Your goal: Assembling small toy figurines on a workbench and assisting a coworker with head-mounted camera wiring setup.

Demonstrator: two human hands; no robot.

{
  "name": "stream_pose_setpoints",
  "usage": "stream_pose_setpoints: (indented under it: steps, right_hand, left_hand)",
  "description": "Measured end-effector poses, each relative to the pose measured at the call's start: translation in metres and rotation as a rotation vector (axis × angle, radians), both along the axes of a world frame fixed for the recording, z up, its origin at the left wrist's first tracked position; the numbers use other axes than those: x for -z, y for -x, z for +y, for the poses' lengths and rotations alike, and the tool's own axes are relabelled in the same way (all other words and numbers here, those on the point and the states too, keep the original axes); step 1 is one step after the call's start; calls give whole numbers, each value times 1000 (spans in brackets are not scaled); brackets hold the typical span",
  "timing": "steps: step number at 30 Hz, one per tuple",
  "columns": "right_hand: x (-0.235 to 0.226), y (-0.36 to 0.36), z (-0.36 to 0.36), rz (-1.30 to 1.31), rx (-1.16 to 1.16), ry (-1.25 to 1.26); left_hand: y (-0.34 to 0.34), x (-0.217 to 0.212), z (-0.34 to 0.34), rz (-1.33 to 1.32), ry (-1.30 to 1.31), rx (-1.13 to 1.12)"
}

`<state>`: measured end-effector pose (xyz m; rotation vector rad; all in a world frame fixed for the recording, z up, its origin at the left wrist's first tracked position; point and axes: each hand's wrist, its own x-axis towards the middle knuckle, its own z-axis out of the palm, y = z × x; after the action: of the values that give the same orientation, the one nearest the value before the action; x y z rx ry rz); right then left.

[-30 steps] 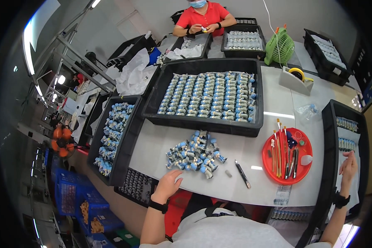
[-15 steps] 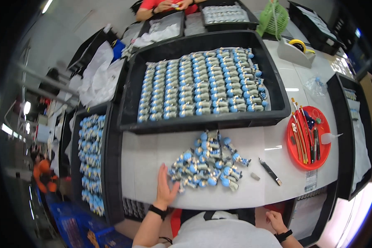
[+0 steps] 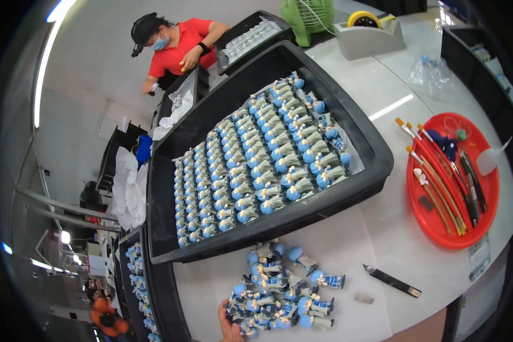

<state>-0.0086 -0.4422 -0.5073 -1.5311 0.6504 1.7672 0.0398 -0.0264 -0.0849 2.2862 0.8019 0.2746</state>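
My left hand [image 3: 228, 324] is at the lower edge, against the left side of a loose pile of small figurines [image 3: 273, 293]. Its visible fingers are stretched out and hold nothing; the rest is cut off by the frame. The figurines have light-blue heads and grey or blue-striped bodies and lie in a jumble on the white table. My right hand is out of view. Beyond the pile, a big black tray [image 3: 268, 225] holds similar figurines in slanting rows on a pale liner.
A black craft knife [image 3: 392, 280] and a small grey block [image 3: 363, 297] lie right of the pile. A red bowl [image 3: 419, 214] holds brushes and pens. Farther off are a grey tape dispenser [image 3: 370, 41], a green fan [image 3: 308, 20], and a person in a red shirt [image 3: 182, 43].
My view has tilted and shifted upward, so the tray looks slanted and more of the person opposite shows. My right hand has left the picture. The left hand stays beside the pile.
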Motion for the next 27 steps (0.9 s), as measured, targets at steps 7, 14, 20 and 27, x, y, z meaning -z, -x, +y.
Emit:
stream_pose_setpoints:
  steps: [7, 14, 20, 27]
  right_hand:
    - [49, -56, 69, -95, 255, -195]
    - [53, -164, 93, -286, 413, -327]
    - [33, -252, 72, -470, 487, -413]
    - [-52, -244, -18, -578, 558, -425]
  left_hand:
    - [-3, 4, -3, 22, -67, -15]
    - [7, 12, -8, -65, -26, -110]
    - [6, -4, -11, -86, -4, -105]
    - [47, -40, -42, -114, 107, -366]
